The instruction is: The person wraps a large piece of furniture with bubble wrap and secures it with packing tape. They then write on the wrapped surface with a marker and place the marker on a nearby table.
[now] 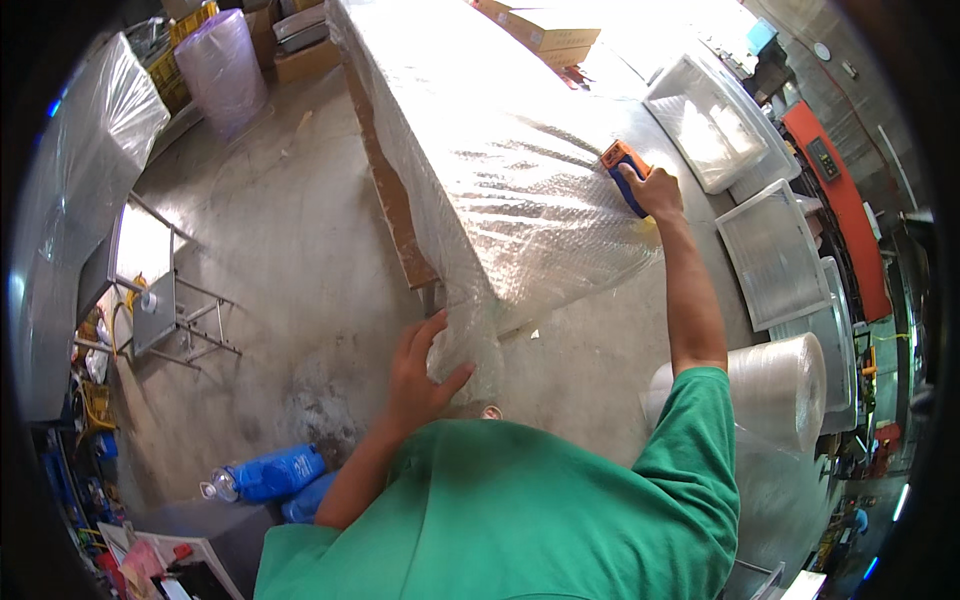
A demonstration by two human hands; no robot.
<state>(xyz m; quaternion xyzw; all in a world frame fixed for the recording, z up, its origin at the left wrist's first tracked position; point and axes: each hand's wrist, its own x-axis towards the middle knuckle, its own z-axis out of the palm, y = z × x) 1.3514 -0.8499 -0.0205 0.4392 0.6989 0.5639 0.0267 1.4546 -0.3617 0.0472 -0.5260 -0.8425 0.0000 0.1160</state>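
A long sheet of bubble wrap (560, 215) covers a long flat piece that runs away from me, and its loose near end hangs toward my body. My right hand (655, 192) grips an orange and dark-blue tape dispenser (626, 178) at the right edge of the wrap. Something yellowish shows just under that hand, too small to make out. Beside the hanging corner of the wrap is my left hand (418, 375), thumb and fingers spread; whether it touches the film I cannot tell. A brown edge (395, 215) shows beneath the wrap's left side.
To my right lie a large roll of clear wrap (775, 392) and several clear plastic bins (710, 125). Cardboard boxes (550, 35) sit at the far end. On the left are a metal-framed stool (155, 310), a purplish wrap roll (222, 75) and a blue jug (280, 472).
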